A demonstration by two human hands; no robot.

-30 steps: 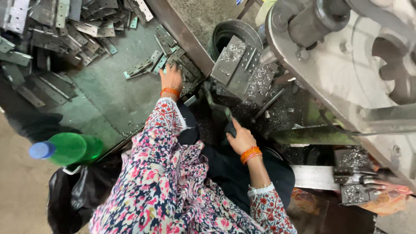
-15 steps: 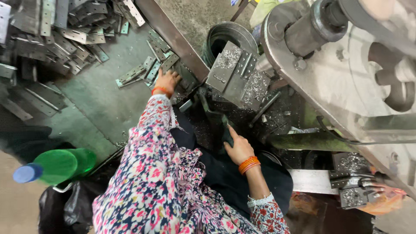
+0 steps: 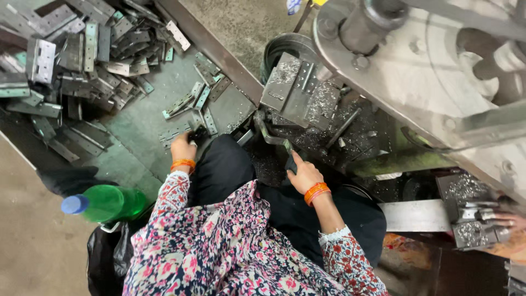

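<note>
Steel hinge blanks [image 3: 82,60] lie heaped in the upper left of the frame on a green-painted tray [image 3: 142,123], with a thinner scatter of loose hinges [image 3: 189,107] trailing toward the centre. At centre left the left hand [image 3: 183,148], banded by an orange bangle, reaches onto this scatter; its fingers curl down over a hinge piece [image 3: 198,131] at the near edge of the tray, apparently pinching it, though the grip itself is partly hidden behind the knuckles. At centre the right hand [image 3: 304,174], also bangled, is closed around the dark handle of a bent lever [image 3: 274,140] that runs up toward the press bed. Above it sits the die block [image 3: 298,90], dusted with metal swarf, beneath the large grey body of the press [image 3: 416,82] filling the upper right. No hinge can be seen seated on the die, so the current cycle reads as at its feeding stage: one piece being picked, none yet placed. Judging by the size of the heap, most of the stock remains unprocessed; where finished pieces collect cannot be told. Lower left stands a green bottle [image 3: 107,203] with a blue cap beside a black bag [image 3: 107,257]. At the right edge, another person's hand [image 3: 507,219] rests near a second swarf-covered fixture [image 3: 471,230]
</note>
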